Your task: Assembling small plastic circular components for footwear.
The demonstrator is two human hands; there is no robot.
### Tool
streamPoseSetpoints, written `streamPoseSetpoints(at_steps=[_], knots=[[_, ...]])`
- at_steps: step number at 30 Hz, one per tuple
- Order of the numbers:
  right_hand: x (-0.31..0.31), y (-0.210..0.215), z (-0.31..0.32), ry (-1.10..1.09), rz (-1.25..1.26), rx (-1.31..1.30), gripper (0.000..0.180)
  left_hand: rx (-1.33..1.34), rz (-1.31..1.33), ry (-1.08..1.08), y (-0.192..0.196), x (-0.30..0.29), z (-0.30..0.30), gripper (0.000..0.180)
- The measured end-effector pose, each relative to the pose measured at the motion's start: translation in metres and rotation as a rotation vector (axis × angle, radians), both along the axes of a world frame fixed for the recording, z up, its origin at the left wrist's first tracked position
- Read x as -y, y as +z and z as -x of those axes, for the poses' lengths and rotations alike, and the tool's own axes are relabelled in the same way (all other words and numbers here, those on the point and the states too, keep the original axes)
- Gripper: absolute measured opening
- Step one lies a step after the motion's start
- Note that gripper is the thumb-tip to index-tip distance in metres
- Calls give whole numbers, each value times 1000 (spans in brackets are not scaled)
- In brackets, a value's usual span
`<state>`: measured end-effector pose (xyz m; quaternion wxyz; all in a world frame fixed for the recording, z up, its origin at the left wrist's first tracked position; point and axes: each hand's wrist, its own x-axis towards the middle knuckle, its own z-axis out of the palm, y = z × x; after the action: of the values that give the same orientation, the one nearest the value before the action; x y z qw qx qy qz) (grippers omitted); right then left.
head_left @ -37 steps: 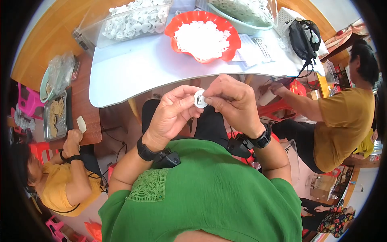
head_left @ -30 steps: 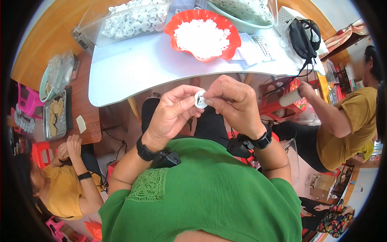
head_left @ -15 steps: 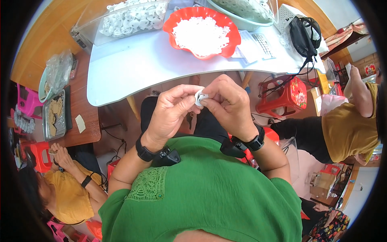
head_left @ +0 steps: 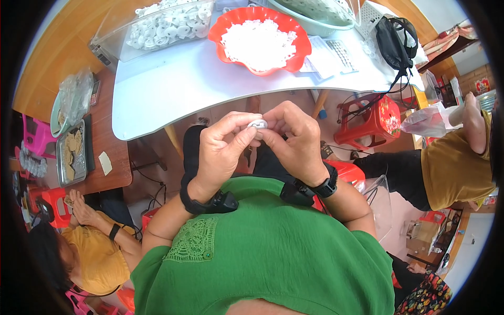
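My left hand (head_left: 223,144) retains a small white round part (head_left: 258,124) between thumb and fingers, while my right hand (head_left: 294,137) is closed narrowly, thumb and fingertips against the part's right side; I cannot tell whether a 2nd piece sits between them. The part is positioned between my 2 hands, clear of the near edge of the pale table (head_left: 173,86), on which a red scalloped bowl (head_left: 303,46) contains white pieces (head_left: 257,44).

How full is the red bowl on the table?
Well filled: white pieces cover the red bowl except around its wavy rim.
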<state>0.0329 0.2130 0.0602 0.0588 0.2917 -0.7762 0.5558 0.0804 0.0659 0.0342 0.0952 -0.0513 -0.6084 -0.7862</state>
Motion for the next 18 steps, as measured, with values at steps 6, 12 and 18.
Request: streamPoseSetpoints(at_steps=[6,12,18], knots=[[3,1,-6,-6,-11,-97,14,55,-65,43,3,-5,-4,20],[5,-6,-6,21,64,-109,13,-21,88,114,3,-6,-5,18],[5,-8,-5,48,110,-89,13,-98,126,159,2,-8,-5,16]])
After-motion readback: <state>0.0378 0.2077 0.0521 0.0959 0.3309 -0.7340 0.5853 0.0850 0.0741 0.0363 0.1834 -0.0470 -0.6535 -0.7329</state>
